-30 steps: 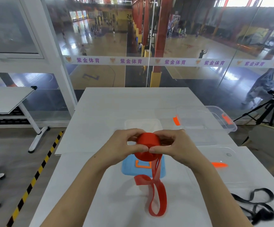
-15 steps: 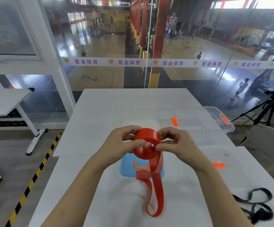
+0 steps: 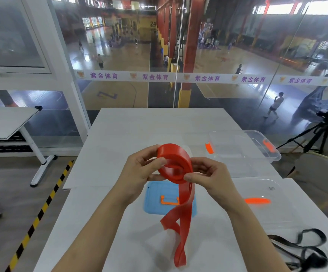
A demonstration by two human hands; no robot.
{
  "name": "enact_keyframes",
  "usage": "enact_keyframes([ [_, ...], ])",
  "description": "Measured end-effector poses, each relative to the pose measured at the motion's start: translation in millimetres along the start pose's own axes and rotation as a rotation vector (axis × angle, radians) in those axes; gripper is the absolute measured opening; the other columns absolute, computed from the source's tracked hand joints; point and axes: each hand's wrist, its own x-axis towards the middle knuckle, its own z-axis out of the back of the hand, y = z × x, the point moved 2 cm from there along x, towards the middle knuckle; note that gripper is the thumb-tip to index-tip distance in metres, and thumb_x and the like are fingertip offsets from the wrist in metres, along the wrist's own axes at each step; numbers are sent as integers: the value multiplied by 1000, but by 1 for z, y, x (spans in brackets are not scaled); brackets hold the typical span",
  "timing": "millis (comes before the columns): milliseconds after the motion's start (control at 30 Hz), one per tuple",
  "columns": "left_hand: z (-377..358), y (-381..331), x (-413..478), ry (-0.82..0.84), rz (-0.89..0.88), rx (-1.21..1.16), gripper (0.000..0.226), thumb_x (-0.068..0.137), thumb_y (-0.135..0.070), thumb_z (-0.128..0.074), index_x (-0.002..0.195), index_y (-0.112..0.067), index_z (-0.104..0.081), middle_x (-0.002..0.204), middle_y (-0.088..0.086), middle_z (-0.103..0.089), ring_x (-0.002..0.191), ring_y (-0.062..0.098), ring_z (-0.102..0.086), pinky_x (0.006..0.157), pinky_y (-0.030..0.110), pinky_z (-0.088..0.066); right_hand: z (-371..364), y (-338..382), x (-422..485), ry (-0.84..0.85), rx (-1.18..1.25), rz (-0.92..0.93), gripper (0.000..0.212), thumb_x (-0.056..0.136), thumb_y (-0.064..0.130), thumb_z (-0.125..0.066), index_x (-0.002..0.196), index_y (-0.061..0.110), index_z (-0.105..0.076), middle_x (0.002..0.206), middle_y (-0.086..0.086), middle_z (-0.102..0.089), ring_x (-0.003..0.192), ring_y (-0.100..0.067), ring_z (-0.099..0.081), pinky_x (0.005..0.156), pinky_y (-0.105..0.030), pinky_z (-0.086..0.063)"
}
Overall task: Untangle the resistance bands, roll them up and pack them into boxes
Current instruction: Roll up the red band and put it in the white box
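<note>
Higher and tilted toward us since a second ago: left hand [image 3: 139,170] fingers [image 3: 158,161] curl round the coiled flat red rubber resistance band [image 3: 174,163], above the white counter [image 3: 139,130]. Right hand [image 3: 213,178] pinches its near rim, tail dangling over a blue plastic lid [image 3: 153,203].

One red band [image 3: 174,165], one black band [image 3: 314,260], one blue lid [image 3: 155,201], one clear lid [image 3: 257,201], one tripod [image 3: 316,134]

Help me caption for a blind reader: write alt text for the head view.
A left hand and right hand hold a half-rolled red resistance band above a white table, its loose tail hanging toward the tabletop. A blue lid lies below it, a clear box far right, a tangled black band near right.
</note>
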Motion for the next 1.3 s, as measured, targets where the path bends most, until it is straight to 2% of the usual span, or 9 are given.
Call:
enact_keyframes([
  [133,15,3,0,156,108,163,34,92,-16,-75,125,-21,-69,120,3,-76,111,23,-75,92,43,-63,6,14,1,49,-139,-14,31,73,7,-93,99,20,-81,91,-2,-83,86,-19,-81,80,-28,-64],
  [300,14,-12,4,163,82,554,53,80,-31,-88,128,-41,-67,116,-29,-71,113,-11,-63,96,22,-55,5,26,5,164,-355,-26,32,74,22,-96,103,20,-81,91,4,-83,87,-14,-81,84,-30,-65],
  [433,0,-23,3,215,2,809,37,83,-40,-83,118,-40,-69,103,-27,-69,99,-4,-64,85,11,-51,0,33,3,207,-412,4,34,77,25,-94,108,21,-81,94,9,-82,91,-9,-79,86,-25,-64],
  [600,1,-18,-2,108,-117,625,25,87,-28,-82,100,-46,-71,102,-21,-72,101,1,-66,86,11,-52,-3,21,-4,104,-213,-33,42,75,12,-94,114,21,-79,103,3,-82,101,-14,-79,94,-29,-62],
  [800,-2,-15,-5,52,-72,375,25,92,-25,-76,116,-31,-74,110,-7,-77,109,14,-72,95,40,-61,0,15,-15,37,-105,-45,45,78,3,-89,118,21,-77,104,0,-83,101,-15,-79,96,-29,-61],
  [933,-5,-19,-9,19,-83,240,26,93,-19,-75,111,-37,-75,107,-1,-79,105,22,-74,87,38,-63,2,21,-12,42,-71,-27,44,78,-2,-87,115,21,-77,103,-3,-83,100,-16,-79,89,-24,-61],
  [1067,-7,-26,-11,28,-91,186,24,92,-23,-72,109,-39,-75,107,-3,-79,102,17,-75,77,27,-63,10,29,-8,52,-59,5,39,78,-1,-88,110,21,-79,101,-4,-83,97,-19,-80,85,-27,-61],
  [1200,-9,-29,-11,10,-106,128,31,87,-28,-71,119,-27,-73,108,3,-78,103,24,-75,84,36,-65,13,34,-2,48,-7,49,39,73,10,-85,111,22,-80,101,-6,-83,96,-18,-79,84,-25,-60],
  [1300,-10,-25,-10,-25,-120,78,32,90,-23,-71,122,-20,-72,111,7,-77,105,26,-75,87,38,-64,10,29,-2,47,6,47,45,73,8,-87,115,23,-79,105,-8,-83,101,-22,-79,90,-29,-60],
])
